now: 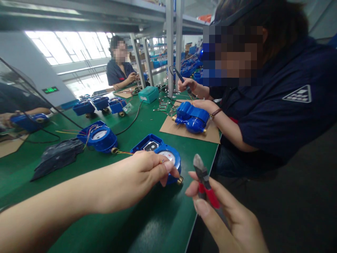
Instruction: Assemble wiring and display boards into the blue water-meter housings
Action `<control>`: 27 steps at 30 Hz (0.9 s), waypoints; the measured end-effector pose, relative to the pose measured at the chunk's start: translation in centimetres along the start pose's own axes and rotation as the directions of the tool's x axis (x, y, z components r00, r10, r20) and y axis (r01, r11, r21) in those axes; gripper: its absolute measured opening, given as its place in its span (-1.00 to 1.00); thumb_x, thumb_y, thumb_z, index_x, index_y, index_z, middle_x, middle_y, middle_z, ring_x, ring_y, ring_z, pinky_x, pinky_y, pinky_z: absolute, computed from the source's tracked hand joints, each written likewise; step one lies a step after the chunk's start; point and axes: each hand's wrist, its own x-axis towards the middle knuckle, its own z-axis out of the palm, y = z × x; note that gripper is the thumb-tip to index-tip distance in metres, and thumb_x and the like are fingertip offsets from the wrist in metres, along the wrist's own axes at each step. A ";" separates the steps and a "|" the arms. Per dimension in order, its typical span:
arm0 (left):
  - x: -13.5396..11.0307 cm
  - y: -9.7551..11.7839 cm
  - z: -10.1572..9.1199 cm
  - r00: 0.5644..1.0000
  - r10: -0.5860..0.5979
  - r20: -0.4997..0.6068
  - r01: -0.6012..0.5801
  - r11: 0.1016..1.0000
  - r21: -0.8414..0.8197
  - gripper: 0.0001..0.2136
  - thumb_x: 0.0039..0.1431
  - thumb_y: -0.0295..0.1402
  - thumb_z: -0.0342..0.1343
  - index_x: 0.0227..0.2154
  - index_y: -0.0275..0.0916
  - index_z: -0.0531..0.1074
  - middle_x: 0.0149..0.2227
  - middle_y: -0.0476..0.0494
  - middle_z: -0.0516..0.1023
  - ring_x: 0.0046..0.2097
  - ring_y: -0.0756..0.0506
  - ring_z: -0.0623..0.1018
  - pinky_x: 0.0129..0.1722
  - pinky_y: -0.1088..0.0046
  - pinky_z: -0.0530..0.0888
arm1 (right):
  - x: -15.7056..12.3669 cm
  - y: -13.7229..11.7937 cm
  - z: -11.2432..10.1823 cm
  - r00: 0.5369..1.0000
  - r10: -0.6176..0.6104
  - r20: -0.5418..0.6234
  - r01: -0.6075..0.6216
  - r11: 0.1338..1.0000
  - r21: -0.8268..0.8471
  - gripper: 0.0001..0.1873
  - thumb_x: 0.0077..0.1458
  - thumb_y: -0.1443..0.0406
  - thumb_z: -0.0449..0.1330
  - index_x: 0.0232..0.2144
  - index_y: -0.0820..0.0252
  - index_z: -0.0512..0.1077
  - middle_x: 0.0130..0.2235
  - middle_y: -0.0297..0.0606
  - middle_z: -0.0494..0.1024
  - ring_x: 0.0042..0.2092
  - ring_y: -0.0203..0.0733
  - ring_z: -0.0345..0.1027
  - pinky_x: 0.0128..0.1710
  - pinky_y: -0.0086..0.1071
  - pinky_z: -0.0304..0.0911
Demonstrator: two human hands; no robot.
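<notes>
My left hand (142, 175) reaches over a blue water meter (177, 158) with a round dial, an open square compartment and a brass fitting. Its thumb and fingers are pinched together on thin wires (162, 161). More coloured wires (123, 152) stick out on the far side of that hand. At the table's edge my right hand (223, 214) is closed around diagonal cutters (204, 179) with red and dark handles. The cutters point upward, apart from the meter. Some of the meter is hidden behind my left hand.
Another blue meter (101, 137) with loose wires stands left, beside a dark plastic bag (59, 156). Several meters (100, 103) and a teal box (149, 94) stand farther back. At right, a co-worker (263, 105) handles a blue meter (193, 117) on cardboard (168, 129). Metal posts (170, 49) rise behind.
</notes>
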 end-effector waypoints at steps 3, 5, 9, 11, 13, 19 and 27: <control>-0.1 -0.2 0.1 0.999 0.044 0.010 -0.045 0.995 0.090 -0.64 0.37 -0.16 -0.23 -0.26 -0.15 0.46 -0.21 0.00 0.52 -0.10 -0.06 0.49 -0.02 0.45 0.34 | 1.1 -0.7 0.2 0.989 -0.050 -0.139 0.044 0.998 -0.051 -0.74 0.10 0.31 0.25 -0.12 0.14 0.47 -0.29 -0.29 0.59 -0.39 -0.24 0.49 -0.37 -0.50 0.46; -0.1 -0.4 0.1 0.998 0.067 0.002 -0.066 0.986 0.155 -0.63 0.37 -0.15 -0.24 -0.28 -0.15 0.45 -0.21 -0.03 0.51 -0.08 -0.10 0.48 -0.03 0.41 0.35 | 2.0 -1.2 0.6 0.974 -0.102 -0.202 0.093 0.994 -0.053 -0.68 0.06 0.33 0.29 -0.09 0.16 0.46 -0.30 -0.29 0.60 -0.40 -0.25 0.48 -0.36 -0.49 0.47; -0.1 -0.5 0.3 0.990 0.137 -0.012 -0.129 0.955 0.268 -0.60 0.37 -0.14 -0.30 -0.21 -0.12 0.45 -0.23 -0.06 0.52 -0.08 -0.14 0.47 -0.04 0.34 0.35 | 3.5 -1.9 1.8 0.959 -0.215 -0.183 0.208 0.976 -0.055 -0.65 0.04 0.35 0.32 -0.08 0.15 0.46 -0.26 -0.29 0.61 -0.36 -0.25 0.49 -0.27 -0.45 0.47; -0.2 -0.5 0.5 0.983 0.182 -0.022 -0.166 0.934 0.318 -0.64 0.37 -0.21 -0.28 -0.13 -0.12 0.43 -0.19 -0.09 0.53 -0.09 -0.15 0.47 -0.03 0.33 0.35 | 3.8 -2.0 2.3 0.950 -0.268 -0.162 0.260 0.963 -0.069 -0.62 0.03 0.36 0.33 -0.06 0.14 0.45 -0.21 -0.29 0.60 -0.33 -0.25 0.49 -0.21 -0.42 0.46; -0.1 -0.5 0.7 0.979 0.204 -0.022 -0.182 0.913 0.365 -0.68 0.35 -0.28 -0.23 -0.12 -0.17 0.43 -0.20 -0.14 0.54 -0.12 -0.15 0.48 -0.04 0.33 0.36 | 4.0 -2.0 2.7 0.943 -0.298 -0.147 0.289 0.954 -0.077 -0.64 0.05 0.36 0.32 -0.06 0.13 0.45 -0.19 -0.30 0.60 -0.32 -0.25 0.50 -0.18 -0.41 0.45; 0.2 -0.4 0.6 0.991 0.083 -0.102 -0.059 0.973 0.222 -0.76 0.28 -0.18 -0.06 -0.30 -0.16 0.47 -0.35 -0.03 0.53 -0.31 -0.07 0.49 -0.30 0.46 0.39 | 4.0 -1.7 2.6 0.969 -0.197 -0.148 0.208 0.976 0.058 -0.78 0.13 0.38 0.25 -0.15 0.11 0.43 -0.33 -0.41 0.57 -0.34 -0.32 0.49 -0.27 -0.53 0.43; 0.2 -0.8 0.6 0.993 -0.075 -0.090 0.077 0.997 0.022 -0.72 0.26 -0.11 -0.01 -0.44 -0.15 0.44 -0.50 0.10 0.43 -0.43 0.00 0.38 -0.43 0.49 0.29 | 3.0 -0.2 1.5 0.981 0.011 -0.192 0.034 0.973 0.229 -0.79 0.19 0.30 0.22 -0.10 0.07 0.42 -0.37 -0.39 0.51 -0.40 -0.33 0.42 -0.40 -0.54 0.38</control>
